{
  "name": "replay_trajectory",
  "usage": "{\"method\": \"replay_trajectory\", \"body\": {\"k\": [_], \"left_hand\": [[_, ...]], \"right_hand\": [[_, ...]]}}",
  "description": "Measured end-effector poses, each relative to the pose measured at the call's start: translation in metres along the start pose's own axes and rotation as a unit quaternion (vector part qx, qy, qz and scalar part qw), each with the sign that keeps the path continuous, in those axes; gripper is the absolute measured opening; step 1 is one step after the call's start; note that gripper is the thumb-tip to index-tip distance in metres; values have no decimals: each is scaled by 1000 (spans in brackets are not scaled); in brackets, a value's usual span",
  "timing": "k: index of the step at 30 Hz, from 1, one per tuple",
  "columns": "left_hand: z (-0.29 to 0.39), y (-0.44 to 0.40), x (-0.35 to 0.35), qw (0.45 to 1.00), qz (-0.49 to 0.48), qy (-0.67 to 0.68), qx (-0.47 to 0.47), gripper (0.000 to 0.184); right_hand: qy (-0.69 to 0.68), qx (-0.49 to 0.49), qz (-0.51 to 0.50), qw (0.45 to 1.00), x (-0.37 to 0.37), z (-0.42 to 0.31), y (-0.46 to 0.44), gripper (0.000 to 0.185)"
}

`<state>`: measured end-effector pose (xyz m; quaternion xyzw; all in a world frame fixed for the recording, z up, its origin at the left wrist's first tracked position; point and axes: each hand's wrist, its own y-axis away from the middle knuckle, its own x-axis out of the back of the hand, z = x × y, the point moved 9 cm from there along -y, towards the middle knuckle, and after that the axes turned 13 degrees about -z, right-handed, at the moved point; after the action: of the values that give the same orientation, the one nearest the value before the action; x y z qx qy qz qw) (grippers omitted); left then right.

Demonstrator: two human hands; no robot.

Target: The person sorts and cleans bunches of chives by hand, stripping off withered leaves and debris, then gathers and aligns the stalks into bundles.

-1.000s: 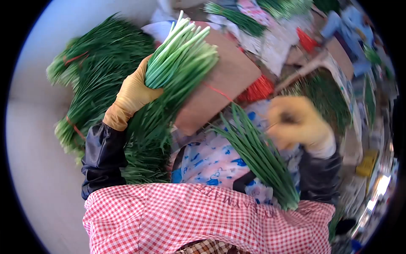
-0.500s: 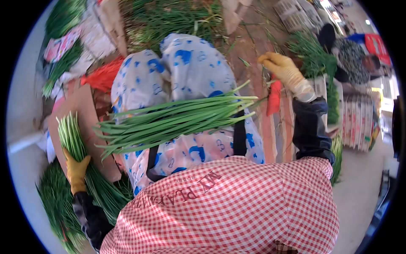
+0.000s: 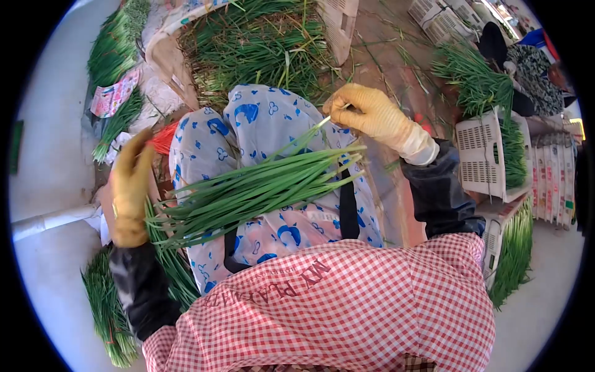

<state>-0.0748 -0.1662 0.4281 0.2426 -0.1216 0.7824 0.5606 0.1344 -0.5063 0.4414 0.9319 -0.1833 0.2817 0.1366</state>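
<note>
Across my lap lies a loose bunch of garlic chives, pale stem ends to the right and leaf tips to the left. My right hand, in a yellow glove, is closed, its thumb and fingertips pinching the pale end of a single chive stalk just above the bunch. My left hand, gloved too, is raised beside my left knee with fingers apart and nothing in them. Behind it are some red ties. More chives lie below that hand, partly covered by my arm.
In front of my knees a crate holds a heap of chives. Crates with chives stand at the right, and a person sits beyond them. Chive bundles lie on the floor at the left. Scraps litter the ground ahead.
My left hand has let go of the chive bundle at the left and moved up. My right hand has come left over my lap and now pinches a stalk. The view has shifted slightly.
</note>
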Motion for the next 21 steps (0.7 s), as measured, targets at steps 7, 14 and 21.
{"method": "replay_trajectory", "body": {"k": [7,14,21], "left_hand": [[119,-46,-178,955,-270,104,-61,37],[109,-59,-182,926,-246,286,11,28],[93,-56,-183,901,-296,307,82,19]], "right_hand": [[-120,18,50,991,22,-46,-30,19],[-294,16,114,949,28,-43,-27,35],[-257,31,27,966,-29,-63,-54,25]]}}
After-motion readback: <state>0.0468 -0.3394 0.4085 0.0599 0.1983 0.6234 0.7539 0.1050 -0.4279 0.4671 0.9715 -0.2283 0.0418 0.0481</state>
